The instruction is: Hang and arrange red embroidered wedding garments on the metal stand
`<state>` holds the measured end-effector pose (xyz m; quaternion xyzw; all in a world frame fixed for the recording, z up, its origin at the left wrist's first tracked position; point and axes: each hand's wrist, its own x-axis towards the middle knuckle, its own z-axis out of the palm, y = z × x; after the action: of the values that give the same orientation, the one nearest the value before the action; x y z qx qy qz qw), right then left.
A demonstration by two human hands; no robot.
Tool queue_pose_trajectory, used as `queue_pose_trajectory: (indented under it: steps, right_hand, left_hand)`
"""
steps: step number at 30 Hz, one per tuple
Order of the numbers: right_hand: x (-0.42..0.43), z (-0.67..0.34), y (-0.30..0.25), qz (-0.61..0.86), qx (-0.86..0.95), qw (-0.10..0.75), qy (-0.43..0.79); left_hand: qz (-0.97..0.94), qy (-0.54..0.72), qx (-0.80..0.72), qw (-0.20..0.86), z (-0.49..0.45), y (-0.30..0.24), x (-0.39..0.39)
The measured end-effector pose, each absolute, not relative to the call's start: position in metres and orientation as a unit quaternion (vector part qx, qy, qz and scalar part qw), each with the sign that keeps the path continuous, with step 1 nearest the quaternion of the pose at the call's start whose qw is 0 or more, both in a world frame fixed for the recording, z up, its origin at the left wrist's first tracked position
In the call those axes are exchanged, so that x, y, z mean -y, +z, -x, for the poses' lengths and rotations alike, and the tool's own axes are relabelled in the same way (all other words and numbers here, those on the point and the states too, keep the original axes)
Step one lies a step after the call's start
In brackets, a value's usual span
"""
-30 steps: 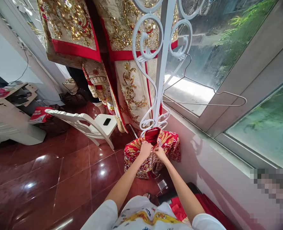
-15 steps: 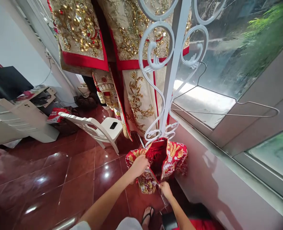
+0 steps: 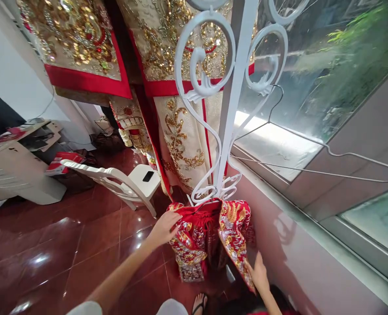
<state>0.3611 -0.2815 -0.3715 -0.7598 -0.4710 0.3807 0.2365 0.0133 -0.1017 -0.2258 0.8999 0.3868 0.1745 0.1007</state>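
A red jacket (image 3: 210,227) with dense gold and silver embroidery hangs low on a hanger at the foot of a white scrolled metal stand (image 3: 231,96). Its front is spread apart, so red ties and a darker inside show. My left hand (image 3: 165,226) rests at the jacket's left shoulder edge, fingers stretched out over the cloth. Down at the lower end of the right front panel (image 3: 235,240), my right hand (image 3: 258,273) touches the panel's edge with its fingers extended and apart.
Long cream, gold-beaded garments with red borders (image 3: 180,131) hang behind the stand. A bare wire hanger (image 3: 312,168) juts toward the window at right. A white chair (image 3: 124,183) carrying a black phone (image 3: 148,176) stands left, beyond it a desk (image 3: 19,162).
The jacket front has gone from drawn together to spread apart. My right hand has moved right and down, my left hand left; both have loosened from their closed grips on the cloth.
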Motion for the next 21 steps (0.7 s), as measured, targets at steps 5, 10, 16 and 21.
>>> queue_pose_trajectory:
  steps: [5,10,16,21]
  right_hand:
    - [0.174,-0.326,-0.304,0.820,0.483,0.293,0.090]
    - [0.134,-0.343,-0.263,0.761,0.515,0.317,0.237]
    - [0.139,-0.404,-0.228,0.617,0.580,0.284,0.450]
    - [0.158,-0.417,-0.220,0.551,0.517,0.234,0.612]
  left_hand:
    - [-0.698,0.323,-0.638,0.033,-0.036,-0.289,0.148]
    - [-0.725,0.187,-0.601,0.279,0.004,-0.261,0.126]
    - [-0.808,0.214,-0.453,0.310,0.035,-0.213,0.043]
    - [-0.782,0.327,-0.490,0.204,-0.016,-0.240,0.053]
